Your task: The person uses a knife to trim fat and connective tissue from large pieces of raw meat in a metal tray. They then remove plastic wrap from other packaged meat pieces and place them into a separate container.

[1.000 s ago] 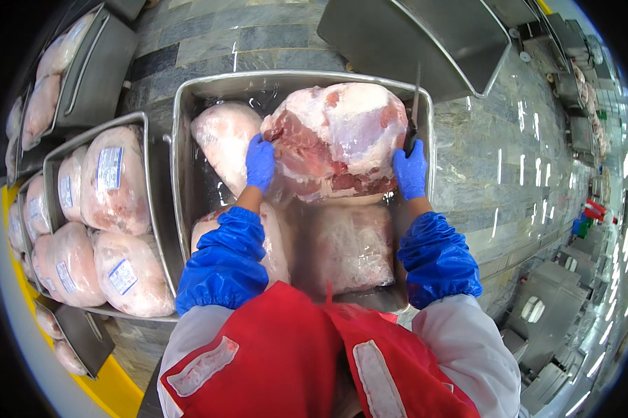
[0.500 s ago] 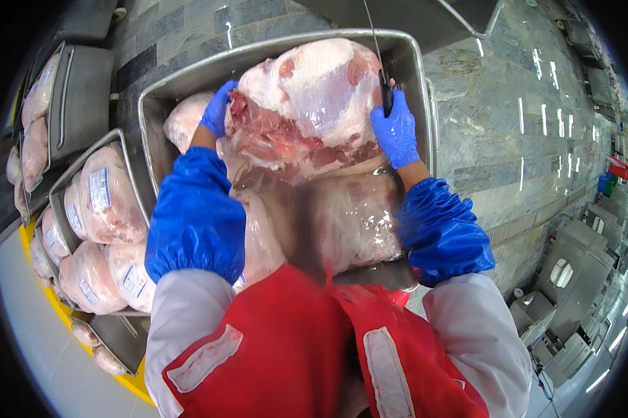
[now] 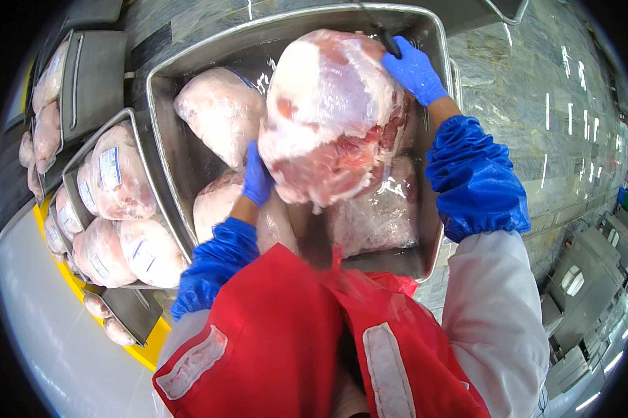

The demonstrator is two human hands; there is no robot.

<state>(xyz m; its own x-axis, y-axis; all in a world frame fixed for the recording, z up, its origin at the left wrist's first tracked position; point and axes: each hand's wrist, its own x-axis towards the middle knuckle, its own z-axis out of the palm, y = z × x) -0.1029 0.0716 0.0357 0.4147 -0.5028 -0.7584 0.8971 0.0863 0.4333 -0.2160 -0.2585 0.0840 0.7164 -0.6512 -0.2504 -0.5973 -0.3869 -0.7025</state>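
A large unwrapped cut of meat [image 3: 335, 104], pale with fat and red along its lower side, sits in a deep metal bin [image 3: 159, 132]. My left hand [image 3: 257, 177], in a blue glove, presses its fingers against the lower left side of the meat and supports it. At the upper right of the meat, my right hand [image 3: 417, 70], gloved too, closes on the black handle of a knife [image 3: 389, 43]. The knife's blade is blurred and points away toward the bin's far wall. Right fingertips are near the meat; contact is unclear.
Plastic-wrapped meat pieces lie in the bin: one at left [image 3: 222, 115], one near my left wrist [image 3: 220, 205], another at the near right [image 3: 373, 219]. Further left, metal bins hold several labelled wrapped pieces [image 3: 129, 171]. Tiled floor [image 3: 516, 132] extends to the right.
The large cut has turned and stands higher in view, uncovering the wrapped piece at left. My left hand went from its upper left end to its lower left side; my right hand kept the knife.
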